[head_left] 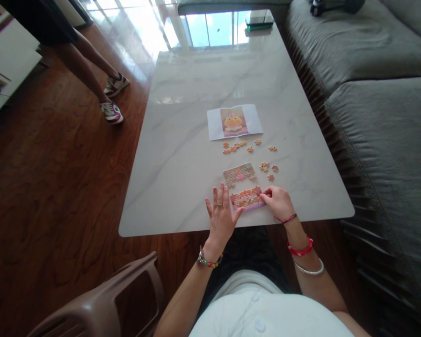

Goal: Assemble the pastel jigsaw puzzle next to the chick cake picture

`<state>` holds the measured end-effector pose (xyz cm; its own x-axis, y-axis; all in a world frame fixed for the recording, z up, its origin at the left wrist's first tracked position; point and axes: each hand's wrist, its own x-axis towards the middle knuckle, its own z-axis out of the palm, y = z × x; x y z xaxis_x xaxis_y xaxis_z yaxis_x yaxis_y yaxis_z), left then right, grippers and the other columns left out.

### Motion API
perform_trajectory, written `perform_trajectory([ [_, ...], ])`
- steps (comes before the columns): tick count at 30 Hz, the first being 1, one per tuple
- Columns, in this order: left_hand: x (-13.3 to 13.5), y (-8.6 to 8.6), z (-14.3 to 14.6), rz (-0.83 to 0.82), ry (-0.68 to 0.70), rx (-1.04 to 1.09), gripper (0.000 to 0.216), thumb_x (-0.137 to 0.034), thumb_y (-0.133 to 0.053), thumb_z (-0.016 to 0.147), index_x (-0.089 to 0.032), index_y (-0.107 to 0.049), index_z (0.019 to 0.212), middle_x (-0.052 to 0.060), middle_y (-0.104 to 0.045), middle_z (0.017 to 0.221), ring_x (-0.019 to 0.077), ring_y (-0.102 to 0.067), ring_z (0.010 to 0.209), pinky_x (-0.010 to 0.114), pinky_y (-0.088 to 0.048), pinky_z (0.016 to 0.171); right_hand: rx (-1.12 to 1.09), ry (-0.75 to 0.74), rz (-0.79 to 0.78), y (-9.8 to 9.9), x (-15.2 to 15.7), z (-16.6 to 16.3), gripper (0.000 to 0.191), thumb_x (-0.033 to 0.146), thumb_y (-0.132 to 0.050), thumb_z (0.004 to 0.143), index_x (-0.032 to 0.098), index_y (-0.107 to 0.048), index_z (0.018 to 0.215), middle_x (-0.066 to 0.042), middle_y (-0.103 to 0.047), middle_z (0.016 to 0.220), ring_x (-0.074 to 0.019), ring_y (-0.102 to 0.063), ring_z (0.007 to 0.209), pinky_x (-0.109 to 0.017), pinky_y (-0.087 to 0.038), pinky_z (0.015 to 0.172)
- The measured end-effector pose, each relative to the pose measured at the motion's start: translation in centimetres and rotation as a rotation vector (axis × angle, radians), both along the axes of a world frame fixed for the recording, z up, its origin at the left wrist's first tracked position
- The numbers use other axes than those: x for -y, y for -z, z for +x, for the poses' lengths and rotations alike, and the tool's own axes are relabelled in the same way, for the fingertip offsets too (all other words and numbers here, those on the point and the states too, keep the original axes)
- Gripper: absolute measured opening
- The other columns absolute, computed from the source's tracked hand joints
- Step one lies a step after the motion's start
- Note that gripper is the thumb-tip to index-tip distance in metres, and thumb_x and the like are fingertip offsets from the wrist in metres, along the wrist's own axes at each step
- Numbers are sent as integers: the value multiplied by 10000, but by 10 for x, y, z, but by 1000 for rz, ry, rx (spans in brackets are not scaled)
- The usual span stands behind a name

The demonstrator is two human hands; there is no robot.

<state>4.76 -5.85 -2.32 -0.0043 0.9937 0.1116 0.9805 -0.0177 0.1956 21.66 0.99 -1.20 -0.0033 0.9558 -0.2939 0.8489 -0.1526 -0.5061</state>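
Near the front edge of the table lies a joined lower section of a jigsaw puzzle [246, 198], pink and orange. My left hand [221, 213] rests at its left side with fingers stretched out, the thumb by its lower edge. At the section's right end, my right hand [278, 202] has thumb and fingers pinched together; whatever is between them is too small to make out. Just beyond lies a joined upper section [239, 174], pale with pink and green. Loose puzzle pieces [271, 177] lie to its right, and a joined strip of orange pieces [234, 148] is farther back.
Behind the pieces lies a creased sheet [234, 121] with a printed yellow figure. A dark device [259, 21] sits at the table's far end. A grey sofa [382, 121] runs along the right, a plastic chair [101, 299] stands front left, and a person's legs [91, 70] are at far left.
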Motion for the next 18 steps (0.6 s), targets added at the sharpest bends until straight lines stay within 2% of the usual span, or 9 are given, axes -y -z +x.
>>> perform_trajectory([
  [6,15,4,-8,-27,0,-14,603,-413,-350,812,-108,-190,1308,125,-246,1351,229,-111,1269,462,-134,1015,-12,-4,-18,-1,-1,1,139,274,-529,664,168,-618,662,-13,-623,627,-124,-552,621,-215,-362,578],
  [18,15,3,-6,-63,-23,-35,586,-419,-332,816,-95,-232,1294,118,-228,1360,226,-98,1273,458,-144,1017,-22,-21,-2,1,-1,4,143,271,-521,667,168,-622,670,-14,-625,639,-122,-554,618,-212,-366,576],
])
